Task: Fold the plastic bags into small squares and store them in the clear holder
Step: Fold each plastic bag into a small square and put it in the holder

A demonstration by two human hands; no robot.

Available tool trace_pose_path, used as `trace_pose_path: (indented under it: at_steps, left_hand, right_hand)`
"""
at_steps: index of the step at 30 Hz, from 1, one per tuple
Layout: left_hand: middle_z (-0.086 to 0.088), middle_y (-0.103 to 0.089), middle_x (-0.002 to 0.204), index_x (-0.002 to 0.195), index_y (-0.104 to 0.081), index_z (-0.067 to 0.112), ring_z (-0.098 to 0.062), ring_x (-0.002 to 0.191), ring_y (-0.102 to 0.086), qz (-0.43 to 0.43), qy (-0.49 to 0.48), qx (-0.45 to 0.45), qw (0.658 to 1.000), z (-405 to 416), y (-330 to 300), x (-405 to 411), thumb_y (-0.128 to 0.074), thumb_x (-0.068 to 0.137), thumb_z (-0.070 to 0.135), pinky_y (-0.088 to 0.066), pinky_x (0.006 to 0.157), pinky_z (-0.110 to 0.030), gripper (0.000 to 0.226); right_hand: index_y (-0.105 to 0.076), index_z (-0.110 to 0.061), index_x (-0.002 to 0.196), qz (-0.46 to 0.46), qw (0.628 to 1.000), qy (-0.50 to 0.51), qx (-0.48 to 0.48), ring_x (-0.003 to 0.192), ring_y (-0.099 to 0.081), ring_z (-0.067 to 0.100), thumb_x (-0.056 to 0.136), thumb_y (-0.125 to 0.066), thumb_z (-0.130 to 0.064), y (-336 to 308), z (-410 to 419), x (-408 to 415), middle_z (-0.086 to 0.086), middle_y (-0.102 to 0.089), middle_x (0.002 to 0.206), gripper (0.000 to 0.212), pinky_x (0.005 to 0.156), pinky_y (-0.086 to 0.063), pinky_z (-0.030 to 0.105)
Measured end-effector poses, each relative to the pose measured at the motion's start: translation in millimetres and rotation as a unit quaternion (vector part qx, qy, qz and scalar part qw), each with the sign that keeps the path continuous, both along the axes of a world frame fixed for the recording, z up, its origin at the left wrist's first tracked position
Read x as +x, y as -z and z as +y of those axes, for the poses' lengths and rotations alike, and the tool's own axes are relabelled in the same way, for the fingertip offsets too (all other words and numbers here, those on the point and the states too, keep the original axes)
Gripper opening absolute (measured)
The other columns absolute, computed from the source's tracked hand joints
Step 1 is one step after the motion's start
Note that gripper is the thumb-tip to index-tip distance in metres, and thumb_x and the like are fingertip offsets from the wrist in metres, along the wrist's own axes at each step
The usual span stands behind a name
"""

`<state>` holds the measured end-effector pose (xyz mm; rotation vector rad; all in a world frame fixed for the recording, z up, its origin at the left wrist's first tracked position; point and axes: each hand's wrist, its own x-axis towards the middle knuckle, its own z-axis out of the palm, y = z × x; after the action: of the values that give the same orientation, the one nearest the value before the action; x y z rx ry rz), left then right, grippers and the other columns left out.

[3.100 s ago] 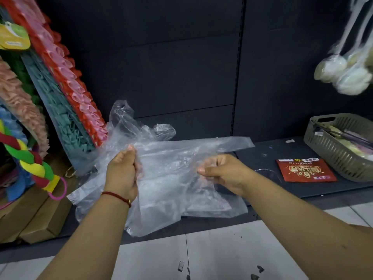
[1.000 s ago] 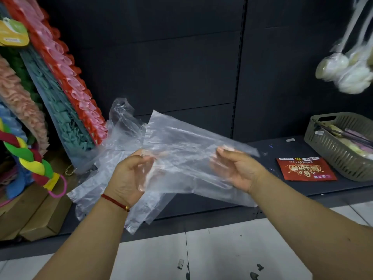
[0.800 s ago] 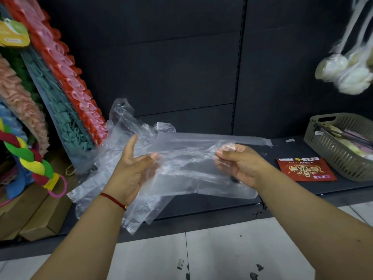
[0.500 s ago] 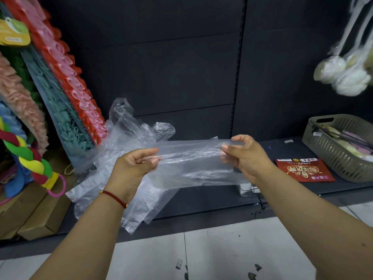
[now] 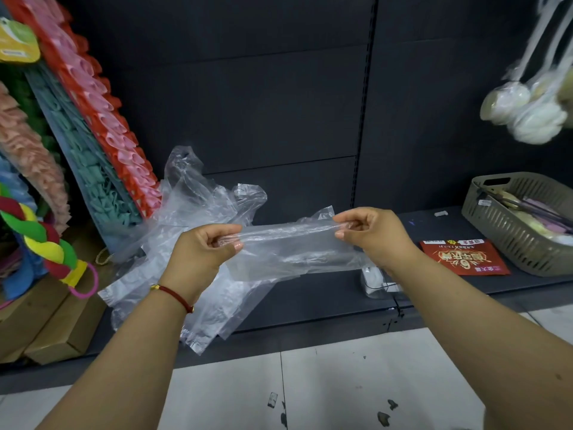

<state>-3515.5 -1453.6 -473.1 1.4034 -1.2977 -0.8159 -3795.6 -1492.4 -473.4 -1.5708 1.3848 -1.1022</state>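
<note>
A clear plastic bag (image 5: 294, 246), folded lengthwise into a narrow strip, is stretched level between my hands above the dark shelf (image 5: 310, 293). My left hand (image 5: 204, 252) pinches its left end and my right hand (image 5: 372, 234) pinches its right end. Behind and below them a loose heap of more clear plastic bags (image 5: 192, 206) lies on the shelf and hangs over its front edge. A small clear holder (image 5: 373, 279) stands on the shelf under my right wrist, partly hidden by it.
A red packet (image 5: 465, 257) lies on the shelf at the right beside a grey slotted basket (image 5: 521, 221) of goods. Coloured frilly decorations (image 5: 86, 119) lean at the left over cardboard boxes (image 5: 59, 324). White bagged items (image 5: 524, 110) hang at the upper right. Tiled floor (image 5: 310, 383) below.
The bag has gone from a wide, open sheet to a narrow strip folded lengthwise. Both hands moved apart to its ends and pulled it taut.
</note>
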Motion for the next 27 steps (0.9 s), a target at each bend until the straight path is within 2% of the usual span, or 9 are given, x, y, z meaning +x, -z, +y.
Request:
trace_pose_path:
  at_steps: [4,8,10,13,15,18,20,23,27]
  left_hand:
    - [0.007,-0.070,0.087,0.085,-0.073,0.025,0.006,0.068,-0.060,-0.084,-0.021,-0.020,0.996,0,-2,-1,-0.070,0.087,0.009,-0.048,0.075,-0.018,0.017]
    - [0.002,-0.061,0.106,0.085,-0.072,0.019,-0.003,0.086,-0.056,-0.132,-0.049,-0.037,0.989,-1,-2,-1,-0.066,0.091,0.018,-0.041,0.076,-0.012,0.009]
    - [0.007,-0.060,0.109,0.088,-0.070,0.014,0.001,0.094,-0.055,-0.085,-0.047,-0.034,0.995,0,-4,-4,-0.062,0.094,0.019,-0.039,0.078,-0.008,0.011]
    - [0.006,-0.062,0.084,0.085,-0.061,0.015,-0.008,0.080,-0.057,-0.016,-0.035,-0.042,0.998,2,-3,-13,-0.052,0.099,0.016,-0.044,0.075,-0.020,0.017]
    - [0.003,-0.059,0.073,0.084,-0.055,0.017,-0.009,0.069,-0.056,-0.024,-0.058,-0.074,0.995,3,-1,-21,-0.047,0.101,0.015,-0.046,0.069,-0.025,0.019]
    - [0.000,-0.056,0.064,0.085,-0.049,0.019,-0.001,0.052,-0.051,-0.078,-0.100,-0.120,0.985,7,2,-33,-0.043,0.103,0.020,-0.042,0.055,-0.013,0.019]
    - [-0.001,-0.054,0.062,0.088,-0.048,0.020,-0.003,0.051,-0.050,-0.113,-0.121,-0.141,0.976,7,3,-34,-0.042,0.103,0.024,-0.039,0.052,-0.012,0.017]
    - [-0.004,-0.052,0.063,0.085,-0.048,0.029,-0.016,0.055,-0.048,-0.121,-0.119,-0.141,0.975,2,5,-27,-0.044,0.102,0.029,-0.043,0.055,-0.031,0.017]
    - [-0.003,-0.052,0.060,0.089,-0.050,0.036,-0.013,0.049,-0.047,-0.094,-0.122,-0.132,0.979,-2,-2,-22,-0.050,0.100,0.029,-0.041,0.046,-0.027,0.013]
  right_hand:
    - [-0.071,-0.023,0.085,0.040,0.999,0.027,-0.018,0.070,-0.057,0.006,0.081,-0.077,-0.010,0,-1,-1,0.001,-0.066,0.083,0.015,0.074,-0.054,0.022]
    - [-0.071,-0.015,0.076,0.075,0.994,0.054,-0.062,0.077,-0.057,0.008,0.080,-0.078,-0.012,-1,-1,1,-0.006,-0.059,0.089,0.008,0.076,-0.052,0.023]
    - [-0.069,-0.011,0.079,0.037,0.997,0.040,-0.048,0.080,-0.055,0.008,0.082,-0.076,-0.015,-2,-2,0,-0.006,-0.057,0.096,0.008,0.075,-0.047,0.020]
    - [-0.062,-0.011,0.085,-0.038,0.999,-0.006,0.024,0.075,-0.054,0.008,0.094,-0.060,-0.024,-5,1,1,-0.010,-0.065,0.085,0.015,0.069,-0.040,0.023]
    - [-0.055,-0.017,0.084,-0.014,1.000,-0.003,0.015,0.076,-0.054,0.008,0.100,-0.049,-0.025,-6,3,5,-0.011,-0.063,0.082,0.019,0.069,-0.039,0.023]
    - [-0.044,-0.018,0.090,0.063,0.997,0.028,-0.039,0.073,-0.049,0.005,0.103,-0.041,-0.027,-6,8,12,-0.008,-0.053,0.080,0.016,0.062,-0.037,0.016]
    - [-0.041,-0.017,0.095,0.089,0.992,0.043,-0.076,0.069,-0.046,0.009,0.103,-0.040,-0.029,-5,9,13,-0.004,-0.050,0.077,0.014,0.058,-0.038,0.020]
    - [-0.041,-0.017,0.095,0.096,0.988,0.049,-0.108,0.063,-0.044,0.011,0.102,-0.043,-0.030,-5,10,11,-0.003,-0.049,0.072,0.015,0.051,-0.037,0.016]
    - [-0.042,-0.017,0.091,0.063,0.991,0.045,-0.109,0.056,-0.041,0.015,0.099,-0.052,-0.029,-9,9,7,0.003,-0.047,0.069,0.017,0.040,-0.035,0.014]
